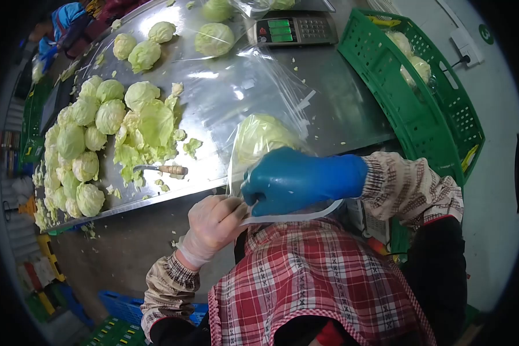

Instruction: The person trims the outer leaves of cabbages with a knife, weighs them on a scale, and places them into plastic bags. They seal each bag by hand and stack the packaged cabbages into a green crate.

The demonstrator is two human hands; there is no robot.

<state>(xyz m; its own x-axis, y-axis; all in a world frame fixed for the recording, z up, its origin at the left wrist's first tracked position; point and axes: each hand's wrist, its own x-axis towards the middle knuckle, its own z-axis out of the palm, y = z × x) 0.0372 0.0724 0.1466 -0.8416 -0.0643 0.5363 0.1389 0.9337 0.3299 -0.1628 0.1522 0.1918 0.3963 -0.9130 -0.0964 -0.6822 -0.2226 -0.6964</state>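
A head of iceberg lettuce (265, 131) lies inside a clear plastic bag (234, 155) at the table's front edge, close to my body. My left hand (214, 224), in a thin see-through glove, pinches the white rim of the bag's mouth. Across the bag's opening lies my right hand (288, 181) in a blue rubber glove, its fingers curled and closed on the plastic near my left fingertips. The right fingertips are partly hidden. Left of the bag rests a small knife (172, 170) with a wooden handle, apart from both hands.
Several trimmed lettuce heads (72, 141) are piled at the table's left, beside loose leaves (147, 135). More plastic film (277, 81) spreads over the metal table (352, 104). A digital scale (297, 30) stands at the back, and a green crate (386, 86) with wrapped heads is at the right.
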